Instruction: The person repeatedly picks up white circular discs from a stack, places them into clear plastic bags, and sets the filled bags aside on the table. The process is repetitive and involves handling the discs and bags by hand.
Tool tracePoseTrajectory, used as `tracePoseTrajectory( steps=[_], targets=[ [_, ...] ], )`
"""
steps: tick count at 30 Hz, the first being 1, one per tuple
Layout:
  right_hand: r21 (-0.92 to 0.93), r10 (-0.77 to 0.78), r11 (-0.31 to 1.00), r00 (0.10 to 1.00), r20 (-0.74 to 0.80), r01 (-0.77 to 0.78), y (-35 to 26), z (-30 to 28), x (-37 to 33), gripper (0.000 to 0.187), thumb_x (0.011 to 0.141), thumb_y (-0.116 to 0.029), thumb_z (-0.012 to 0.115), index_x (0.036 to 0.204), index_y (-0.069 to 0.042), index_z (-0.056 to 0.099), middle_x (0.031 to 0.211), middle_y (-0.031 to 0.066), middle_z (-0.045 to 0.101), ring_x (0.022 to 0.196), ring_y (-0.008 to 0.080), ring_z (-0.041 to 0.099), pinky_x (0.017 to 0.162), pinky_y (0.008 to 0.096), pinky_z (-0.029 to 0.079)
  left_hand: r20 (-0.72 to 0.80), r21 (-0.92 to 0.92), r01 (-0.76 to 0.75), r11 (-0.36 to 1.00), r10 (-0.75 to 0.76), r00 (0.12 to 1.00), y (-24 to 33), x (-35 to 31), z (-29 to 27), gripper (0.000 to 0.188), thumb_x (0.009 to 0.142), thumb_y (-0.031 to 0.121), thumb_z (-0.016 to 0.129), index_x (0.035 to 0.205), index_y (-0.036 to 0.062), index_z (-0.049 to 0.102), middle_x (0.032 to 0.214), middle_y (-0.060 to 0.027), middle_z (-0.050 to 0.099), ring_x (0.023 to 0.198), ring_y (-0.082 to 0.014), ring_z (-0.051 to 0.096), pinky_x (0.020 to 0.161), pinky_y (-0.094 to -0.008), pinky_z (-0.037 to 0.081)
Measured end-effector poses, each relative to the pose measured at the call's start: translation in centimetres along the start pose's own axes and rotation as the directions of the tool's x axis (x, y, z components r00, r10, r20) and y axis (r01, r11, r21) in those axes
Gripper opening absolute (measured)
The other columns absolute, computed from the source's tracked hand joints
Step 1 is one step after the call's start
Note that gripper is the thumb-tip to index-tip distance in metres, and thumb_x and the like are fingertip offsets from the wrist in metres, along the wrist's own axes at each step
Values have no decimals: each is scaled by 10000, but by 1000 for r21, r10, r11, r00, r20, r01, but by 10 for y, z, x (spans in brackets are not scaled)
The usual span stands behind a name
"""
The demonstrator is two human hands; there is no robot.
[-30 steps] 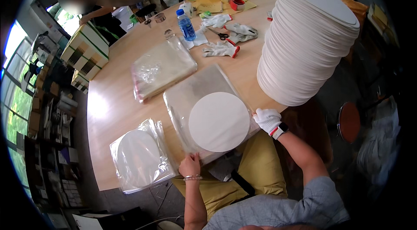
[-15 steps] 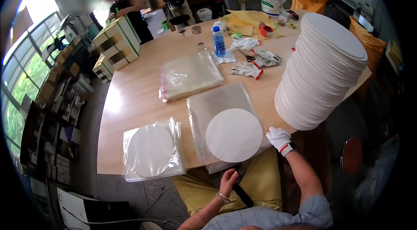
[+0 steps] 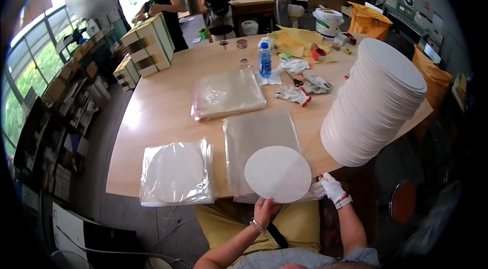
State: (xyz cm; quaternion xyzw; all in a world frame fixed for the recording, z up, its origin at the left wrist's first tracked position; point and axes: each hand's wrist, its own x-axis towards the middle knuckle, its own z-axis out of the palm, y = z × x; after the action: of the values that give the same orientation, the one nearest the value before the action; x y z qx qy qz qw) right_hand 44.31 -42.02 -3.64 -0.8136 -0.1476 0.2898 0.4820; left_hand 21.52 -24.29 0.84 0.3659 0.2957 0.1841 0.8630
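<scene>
A round white disc (image 3: 278, 173) lies over the near part of a stack of clear plastic bags (image 3: 260, 129) at the table's front edge. My bare left hand (image 3: 263, 212) pinches the disc's near rim, thumb on top and the other fingers mostly hidden beneath. On my right hand (image 3: 333, 187) is a white glove with fingertips bare. Its fingers are closed on the right edge of a clear bag, just beside the disc. To the left sits a pile of bagged white discs (image 3: 175, 173). A tall, leaning stack of bare white discs (image 3: 368, 109) stands at the right.
Another pile of clear bags (image 3: 230, 93) lies farther back. Beyond it are a blue water bottle (image 3: 265, 60), scissors (image 3: 295, 80), work gloves (image 3: 292, 96), yellow paper (image 3: 300, 42) and a white bucket (image 3: 328, 22). Bundled boxes (image 3: 150, 45) and co-workers are at the far left.
My left hand has come up from my lap and taken hold of the disc's near rim. My right hand stays by the bag's right edge, its fingers now pinching it. The view has shifted slightly.
</scene>
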Motion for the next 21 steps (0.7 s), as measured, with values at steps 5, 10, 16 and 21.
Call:
tracePoseTrajectory(
  steps=[5,10,16,21],
  targets=[
    [515,-121,857,984,128,38,-21,35,-34,557,810,1,528,1327,9,321,857,11,576,734,67,527,686,202,440,172,105,-133,986,113,979,16,7,-15,269,898,140,498,1115,-19,508,1031,-80,591,887,-149,583,756,-277,506],
    [357,-284,900,957,49,249,-40,84,-49,360,767,73,458,1094,-34,567,844,11,592,730,83,554,669,223,467,278,343,-427,837,344,897,75,-26,-55,247,864,111,542,1076,-16,532,987,-60,602,904,-116,542,783,-258,429],
    [308,-555,822,796,242,479,-191,218,-44,264,833,-49,477,1063,-21,604,757,25,604,725,76,556,641,216,439,-144,463,-616,638,740,657,173,-40,-178,259,746,60,599,993,-15,574,974,-83,532,893,-147,507,796,-292,421],
    [-67,-391,844,695,603,532,-219,311,-14,347,819,-208,489,1106,-46,600,930,131,657,799,203,624,710,282,463,-560,811,455,368,712,424,187,-41,-259,971,626,249,698,1395,19,151,1460,-192,41,1362,-303,71,1023,-582,159]
  ],
)
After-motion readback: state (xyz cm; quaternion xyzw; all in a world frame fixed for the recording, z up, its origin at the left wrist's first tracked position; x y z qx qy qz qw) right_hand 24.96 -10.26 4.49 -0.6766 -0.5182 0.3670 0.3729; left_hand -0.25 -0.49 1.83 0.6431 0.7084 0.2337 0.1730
